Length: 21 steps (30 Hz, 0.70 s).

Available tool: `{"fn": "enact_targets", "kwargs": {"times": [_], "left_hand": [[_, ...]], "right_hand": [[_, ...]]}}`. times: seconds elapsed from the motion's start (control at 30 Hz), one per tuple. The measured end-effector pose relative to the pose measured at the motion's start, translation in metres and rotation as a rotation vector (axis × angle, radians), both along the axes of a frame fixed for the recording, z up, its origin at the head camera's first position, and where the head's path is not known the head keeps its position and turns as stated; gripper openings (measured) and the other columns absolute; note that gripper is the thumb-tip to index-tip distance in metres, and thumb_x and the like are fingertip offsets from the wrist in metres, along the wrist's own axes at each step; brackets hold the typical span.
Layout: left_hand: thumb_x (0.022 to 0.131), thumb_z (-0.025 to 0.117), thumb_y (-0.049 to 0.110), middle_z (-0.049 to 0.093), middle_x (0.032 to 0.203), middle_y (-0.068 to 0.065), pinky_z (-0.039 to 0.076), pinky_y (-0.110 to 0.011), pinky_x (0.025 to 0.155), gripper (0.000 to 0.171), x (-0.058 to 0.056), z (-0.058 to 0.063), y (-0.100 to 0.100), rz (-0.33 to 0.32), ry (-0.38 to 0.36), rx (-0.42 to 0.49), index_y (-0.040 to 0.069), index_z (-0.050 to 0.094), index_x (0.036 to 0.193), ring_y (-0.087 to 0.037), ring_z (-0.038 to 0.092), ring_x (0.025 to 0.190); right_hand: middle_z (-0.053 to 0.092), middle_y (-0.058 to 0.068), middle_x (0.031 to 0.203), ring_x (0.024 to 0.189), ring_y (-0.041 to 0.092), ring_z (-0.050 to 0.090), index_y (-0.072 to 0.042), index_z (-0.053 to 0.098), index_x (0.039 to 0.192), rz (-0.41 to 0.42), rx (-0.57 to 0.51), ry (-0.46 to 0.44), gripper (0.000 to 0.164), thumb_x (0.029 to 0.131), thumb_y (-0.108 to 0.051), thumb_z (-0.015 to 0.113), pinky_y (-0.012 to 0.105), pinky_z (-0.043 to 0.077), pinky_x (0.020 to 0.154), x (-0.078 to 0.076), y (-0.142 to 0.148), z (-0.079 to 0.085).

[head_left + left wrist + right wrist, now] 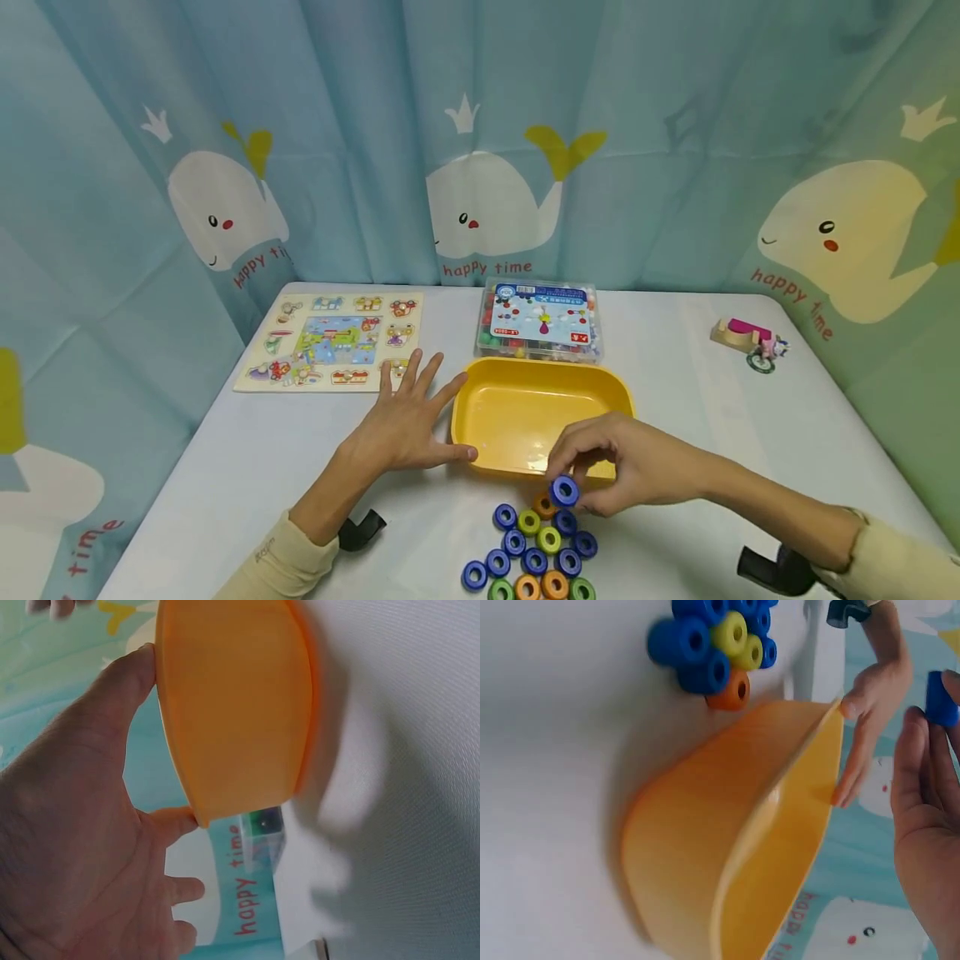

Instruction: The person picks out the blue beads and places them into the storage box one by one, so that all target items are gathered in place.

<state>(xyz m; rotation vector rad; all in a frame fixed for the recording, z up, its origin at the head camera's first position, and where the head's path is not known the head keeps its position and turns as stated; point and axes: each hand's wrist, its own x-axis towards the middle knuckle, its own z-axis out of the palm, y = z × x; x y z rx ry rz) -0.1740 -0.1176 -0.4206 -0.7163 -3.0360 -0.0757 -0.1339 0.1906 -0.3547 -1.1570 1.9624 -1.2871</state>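
A yellow plastic tray (525, 408) stands in the middle of the table, its visible floor bare. My left hand (408, 421) spreads its fingers at the tray's left rim; in the left wrist view the thumb and a fingertip touch the rim. Between thumb and fingers, my right hand (626, 462) pinches a blue ring bead (564, 491), held up close to the tray's near edge. Below it a cluster of ring beads lies on the table: blue beads (514, 542), yellow-green beads (549, 540), orange beads (555, 584) and green beads (582, 590).
Behind the tray lies a clear case (540, 321) of coloured pieces with a printed label. A picture puzzle board (337, 342) is at the back left, and small toys (753, 340) sit at the back right. A whale-print curtain (360, 167) surrounds the white table (697, 383).
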Motion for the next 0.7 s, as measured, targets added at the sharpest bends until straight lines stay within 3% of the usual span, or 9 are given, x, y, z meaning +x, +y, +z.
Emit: {"fn": "enact_targets", "kwargs": {"times": [0.17,0.37,0.7], "left_hand": [[0.061,0.025,0.094,0.008,0.155,-0.009,0.000,-0.065,0.102,0.104,0.000,0.000,0.000,0.005,0.003,-0.022,0.037,0.020,0.148,-0.035,-0.003,0.139],[0.063,0.029,0.092,0.007,0.155,-0.008,0.000,-0.065,0.102,0.102,-0.001,-0.001,-0.001,0.001,0.007,-0.025,0.037,0.019,0.148,-0.034,-0.004,0.139],[0.064,0.031,0.091,0.009,0.155,-0.008,0.001,-0.065,0.101,0.101,0.000,0.001,0.000,-0.005,0.005,-0.029,0.037,0.018,0.148,-0.035,-0.003,0.139]], "right_hand": [[0.065,0.004,0.103,0.087,0.024,0.062,-0.013,0.066,0.106,-0.073,-0.007,-0.035,0.028,0.079,-0.008,0.073,0.038,0.051,0.078,-0.033,-0.021,-0.009],[0.066,-0.004,0.103,0.091,0.018,0.062,-0.020,0.068,0.105,-0.193,0.124,-0.041,0.027,0.079,-0.019,0.075,0.030,0.051,0.080,-0.063,-0.040,-0.039],[0.068,-0.001,0.098,0.087,0.021,0.061,-0.011,0.069,0.108,-0.161,0.152,-0.095,0.030,0.079,-0.014,0.075,0.030,0.051,0.078,-0.083,-0.056,-0.083]]}}
